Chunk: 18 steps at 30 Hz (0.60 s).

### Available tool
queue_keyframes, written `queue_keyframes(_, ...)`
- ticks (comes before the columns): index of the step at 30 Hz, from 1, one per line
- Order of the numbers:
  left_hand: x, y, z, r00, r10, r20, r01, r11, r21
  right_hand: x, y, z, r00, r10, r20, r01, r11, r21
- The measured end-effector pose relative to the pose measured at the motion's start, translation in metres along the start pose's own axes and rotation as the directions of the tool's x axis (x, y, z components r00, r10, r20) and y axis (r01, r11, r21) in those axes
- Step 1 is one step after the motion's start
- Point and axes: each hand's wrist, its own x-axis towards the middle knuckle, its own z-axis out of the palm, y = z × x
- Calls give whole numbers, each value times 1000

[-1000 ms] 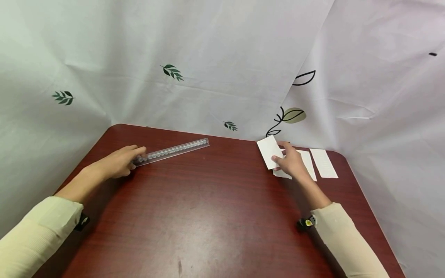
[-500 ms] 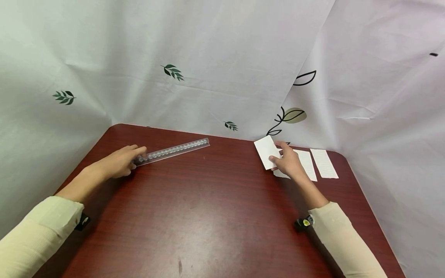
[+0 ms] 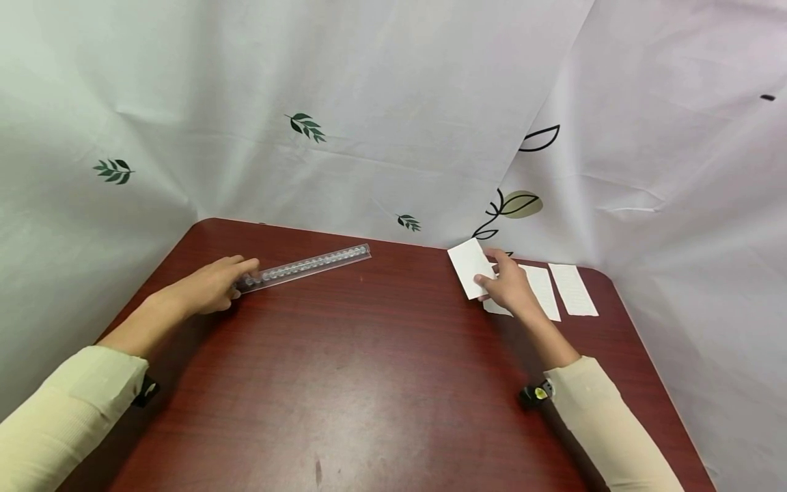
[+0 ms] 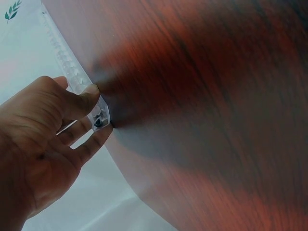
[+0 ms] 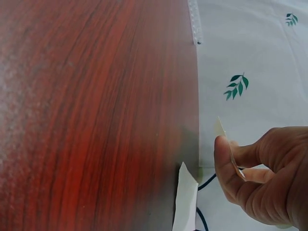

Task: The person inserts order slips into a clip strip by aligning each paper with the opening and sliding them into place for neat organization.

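Note:
At the left, my left hand [image 3: 212,287] holds the near end of a long clear plastic case [image 3: 313,265]. Rows of small clear round pieces show inside it, and it slants across the back of the table. The left wrist view shows thumb and fingers pinching the end of this case [image 4: 72,67]. My right hand [image 3: 510,281] grips a small white paper card [image 3: 467,266] by its right edge, thumb on top. Seen edge-on in the right wrist view, the card [image 5: 220,127] is raised between thumb and fingers. Beneath the hand lies white paper [image 3: 541,290], partly hidden.
A separate white paper strip [image 3: 573,290] lies near the back right corner of the dark red wooden table [image 3: 344,383]. White cloth [image 3: 369,102] with leaf prints hangs behind the table and along both sides.
My right hand has shifted slightly left with the card, mostly in the first half second. My left hand and the clear case have stayed in place.

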Motion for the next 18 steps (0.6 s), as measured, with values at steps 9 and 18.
queue_keyframes(9, -1, -1, 1, 1000, -3, 5, 3, 1000, -8, 0, -2, 3, 1000, -11, -3, 11, 1000, 2)
queue_keyframes(18, -1, 0, 0, 1000, -10, 7, 10, 1000, -19, 3, -1, 6, 1000, -26, 1, 26, 1000, 3)
